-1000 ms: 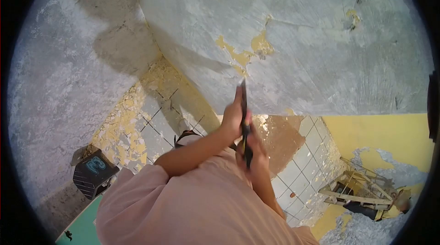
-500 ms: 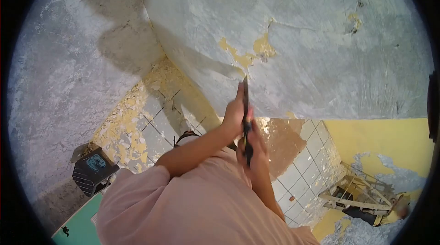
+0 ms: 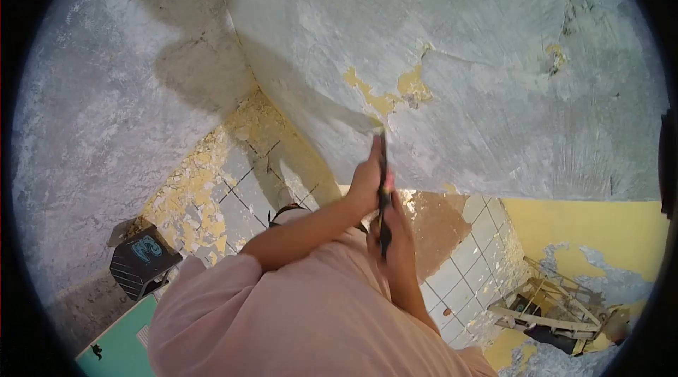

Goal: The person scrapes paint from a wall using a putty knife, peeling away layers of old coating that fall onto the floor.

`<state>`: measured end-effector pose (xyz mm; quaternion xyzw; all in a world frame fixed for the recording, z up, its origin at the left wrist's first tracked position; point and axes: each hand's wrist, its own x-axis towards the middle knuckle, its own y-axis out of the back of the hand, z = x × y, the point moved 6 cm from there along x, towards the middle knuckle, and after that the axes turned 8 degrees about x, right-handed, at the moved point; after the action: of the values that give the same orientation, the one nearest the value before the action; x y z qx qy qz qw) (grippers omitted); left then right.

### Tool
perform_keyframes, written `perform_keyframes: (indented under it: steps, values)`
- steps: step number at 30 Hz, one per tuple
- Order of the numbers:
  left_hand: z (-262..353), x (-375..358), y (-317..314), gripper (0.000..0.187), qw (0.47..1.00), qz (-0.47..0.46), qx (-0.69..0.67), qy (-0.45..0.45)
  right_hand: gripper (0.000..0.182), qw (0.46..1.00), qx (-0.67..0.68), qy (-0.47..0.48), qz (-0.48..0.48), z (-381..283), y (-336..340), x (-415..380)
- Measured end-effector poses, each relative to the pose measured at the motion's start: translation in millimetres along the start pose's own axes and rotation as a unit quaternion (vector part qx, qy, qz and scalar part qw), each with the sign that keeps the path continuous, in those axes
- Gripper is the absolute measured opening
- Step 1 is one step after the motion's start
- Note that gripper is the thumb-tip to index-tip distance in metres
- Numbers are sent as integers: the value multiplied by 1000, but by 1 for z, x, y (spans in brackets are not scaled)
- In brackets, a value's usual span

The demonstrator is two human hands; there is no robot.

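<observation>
Both hands are closed around a long, thin scraper [image 3: 384, 197] with a black handle, seen nearly edge-on. My left hand [image 3: 364, 183] grips its upper part, the thumb stretched along the blade. Lower down, my right hand [image 3: 397, 234] wraps the handle, partly hiding it. The scraper's tip meets the grey wall [image 3: 480, 130] just under a ragged patch of yellow paint [image 3: 381, 102]. Around that patch the surface is scraped to bare grey with streaks.
Paint flakes [image 3: 185, 197] litter the tiled floor [image 3: 452, 274] along the wall's foot. A black step stool [image 3: 145, 258] stands at left, beside a green board [image 3: 120, 345]. To the right, a wooden ladder-like frame [image 3: 547, 317] lies by a yellow wall [image 3: 586, 225].
The view has tilted slightly, so the wall and its yellow patch sit lower. Both hands keep hold of the scraper, its tip still just below the patch.
</observation>
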<state>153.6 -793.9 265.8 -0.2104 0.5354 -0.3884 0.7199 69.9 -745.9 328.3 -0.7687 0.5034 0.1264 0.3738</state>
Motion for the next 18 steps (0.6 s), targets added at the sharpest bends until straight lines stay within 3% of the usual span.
perform_keyframes:
  steps: [5, 7, 8, 9, 11, 14, 15, 17, 18]
  values:
    - [13, -11, 15, 57, 998, 67, -5, 12, 51, 999, -14, -23, -18, 7, -10, -6]
    - [9, -21, 2, 50, 999, 44, -16, 17, 50, 999, 3, 2, -39, 1, -7, -10]
    - [8, 3, 3, 47, 1000, -12, -10, -24, 49, 999, -17, 24, 13, 3, -3, 6]
    - [16, 16, 7, 47, 997, 39, -67, -23, 48, 998, -31, 56, -2, 3, -4, 21]
    - [25, 2, 8, 48, 997, 56, -47, -15, 50, 999, -30, -7, -10, 2, -8, 17]
    - [11, -23, -1, 48, 997, 65, -15, 44, 51, 998, -1, 1, -59, 0, -7, -15]
    - [5, -12, -4, 50, 1000, 11, 3, 25, 51, 998, -3, 0, -62, 0, -9, -6]
    - [9, 8, 2, 51, 1000, 7, -22, 11, 51, 996, -67, 53, -9, 4, -5, 7]
    - [8, 7, 2, 51, 1000, 3, -26, 8, 50, 999, -32, 13, -8, 5, -7, 5]
